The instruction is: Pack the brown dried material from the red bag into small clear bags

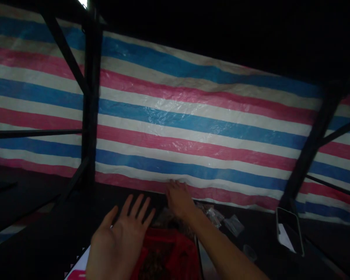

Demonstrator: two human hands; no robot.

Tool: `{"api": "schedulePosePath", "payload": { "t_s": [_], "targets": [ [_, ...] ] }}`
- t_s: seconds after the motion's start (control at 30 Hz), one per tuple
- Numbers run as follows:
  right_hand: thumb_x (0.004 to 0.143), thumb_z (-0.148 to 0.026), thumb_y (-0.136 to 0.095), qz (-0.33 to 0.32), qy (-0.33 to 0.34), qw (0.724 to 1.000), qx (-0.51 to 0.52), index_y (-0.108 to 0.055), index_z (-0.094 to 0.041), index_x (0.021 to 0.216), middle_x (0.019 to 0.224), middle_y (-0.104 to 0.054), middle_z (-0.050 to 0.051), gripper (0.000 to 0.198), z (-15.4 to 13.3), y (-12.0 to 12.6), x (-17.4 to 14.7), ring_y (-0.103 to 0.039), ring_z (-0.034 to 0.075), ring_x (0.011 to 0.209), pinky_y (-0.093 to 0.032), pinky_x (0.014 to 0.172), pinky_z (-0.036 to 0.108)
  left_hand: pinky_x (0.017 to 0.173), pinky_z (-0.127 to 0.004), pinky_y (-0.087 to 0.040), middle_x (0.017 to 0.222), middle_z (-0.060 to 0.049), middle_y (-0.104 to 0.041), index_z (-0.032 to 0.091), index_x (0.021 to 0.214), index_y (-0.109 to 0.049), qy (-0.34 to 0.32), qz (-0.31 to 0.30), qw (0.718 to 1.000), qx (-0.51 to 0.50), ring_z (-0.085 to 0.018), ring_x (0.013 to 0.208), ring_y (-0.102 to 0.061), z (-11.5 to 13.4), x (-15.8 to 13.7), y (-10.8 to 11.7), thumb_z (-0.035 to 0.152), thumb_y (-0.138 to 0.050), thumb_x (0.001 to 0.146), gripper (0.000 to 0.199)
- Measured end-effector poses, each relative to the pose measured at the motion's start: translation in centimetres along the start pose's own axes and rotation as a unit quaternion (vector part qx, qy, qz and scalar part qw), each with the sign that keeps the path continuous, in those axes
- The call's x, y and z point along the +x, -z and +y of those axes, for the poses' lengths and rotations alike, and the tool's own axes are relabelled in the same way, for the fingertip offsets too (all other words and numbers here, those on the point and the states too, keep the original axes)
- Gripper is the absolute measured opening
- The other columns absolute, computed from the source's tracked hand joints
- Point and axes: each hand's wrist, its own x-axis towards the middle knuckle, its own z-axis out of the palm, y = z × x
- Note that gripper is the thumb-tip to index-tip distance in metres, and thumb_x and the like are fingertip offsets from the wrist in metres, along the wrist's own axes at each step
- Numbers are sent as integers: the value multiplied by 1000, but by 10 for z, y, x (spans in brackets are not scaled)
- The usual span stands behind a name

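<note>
My left hand [119, 237] is palm up, with its fingers spread and nothing in it. It hovers at the left of a red tray [189, 249] that holds a heap of small dark pieces [154, 264]. My right hand [179, 200] reaches past the tray's far side, close to the striped sheet. Its back faces me and the fingertips are hidden, so its grip does not show. Beneath and beside it lie clear plastic bags [215, 217] and some dim, hard-to-make-out material.
A small clear bag [234, 224] and a round clear lid-like piece [250, 252] lie on the dark table [268, 237]. To the right, a phone [289, 231] leans near a dark post [307, 149]. Another post [90, 101] stands left. A striped plastic sheet [192, 120] hangs behind.
</note>
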Motion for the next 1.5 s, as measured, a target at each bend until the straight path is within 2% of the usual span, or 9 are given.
{"api": "schedulePosePath", "payload": {
  "t_s": [0.13, 0.2, 0.33, 0.57, 0.83, 1.0, 1.13, 1.3, 1.5],
  "targets": [
    [113, -30, -36, -77, 18, 994, -72, -53, -31, 156, 157, -61, 5, 46, 12, 3, -3, -47, 20, 152, -27, 130, 44, 101, -49, -61, 132, -15, -76, 25, 132, -65, 70, 8, 997, -30, -26, 119, -75, -5, -15, -20, 30, -47, 97, 40],
    [112, -28, -44, -105, -34, 989, -98, -71, -24, 134, 137, -74, 11, 36, 26, 4, -2, -61, 26, 138, -37, 124, 49, 98, -46, -62, 134, -16, -75, 21, 130, -67, 93, -18, 995, -31, -28, 120, -75, -23, -24, -25, 32, -51, 94, 41],
    [104, -39, -68, -113, -104, 980, -123, -67, -20, 132, 138, -67, 12, 34, 55, -5, 12, -68, 28, 120, -57, 103, 52, 88, -39, -61, 122, -15, -80, 19, 113, -72, 184, -63, 977, 91, -29, 104, -79, -70, -43, -17, 32, -63, 74, 42],
    [103, -39, -69, -192, -119, 971, -75, -65, -20, 134, 137, -67, 11, 37, 44, -58, 31, -69, 26, 115, -60, 97, 49, 78, -32, -53, 85, -5, -74, 22, 89, -78, -136, -108, 917, 359, -22, 79, -68, -95, -57, 10, 23, -63, 71, 23],
    [102, -39, -70, -105, -170, 974, 104, -66, -18, 130, 132, -69, 9, 35, 52, -50, 42, -71, 25, 110, -62, 93, 47, 67, -32, -53, 88, -5, -74, 21, 99, -71, -84, -16, 937, 339, -21, 71, -69, -86, -23, 47, 43, -65, 82, 28],
    [93, -23, -69, 17, -158, 957, 241, -72, -18, 124, 96, -76, 4, 31, 15, -21, 9, -75, 22, 91, -60, 83, 34, 72, -33, -58, 109, -9, -78, 21, 124, -65, -110, -15, 945, 308, -21, 77, -73, -85, -18, 42, 61, -65, 89, 53],
    [86, -33, -70, 102, -157, 906, 379, -76, -22, 122, 102, -78, 5, 38, -11, -18, -32, -77, 23, 92, -61, 82, 34, 102, -38, -56, 131, -12, -75, 26, 132, -65, -145, -59, 951, 267, -28, 116, -74, -86, -18, 38, 54, -73, 89, 52],
    [75, -42, -84, 164, -179, 785, 569, -78, -25, 115, 102, -80, 7, 44, -8, -28, -60, -78, 27, 95, -64, 79, 37, 94, -37, -61, 129, -13, -76, 25, 132, -68, -160, -73, 925, 338, -28, 108, -76, -87, -15, 48, 43, -76, 87, 49],
    [64, -24, -82, 175, -225, 745, 603, -74, -24, 123, 77, -74, -1, 59, -3, -35, -59, -76, 22, 73, -62, 65, 31, 95, -36, -61, 124, -8, -81, 28, 119, -76, -230, -20, 863, 448, -29, 111, -78, -85, -14, 52, 38, -75, 85, 36]
  ]
}}
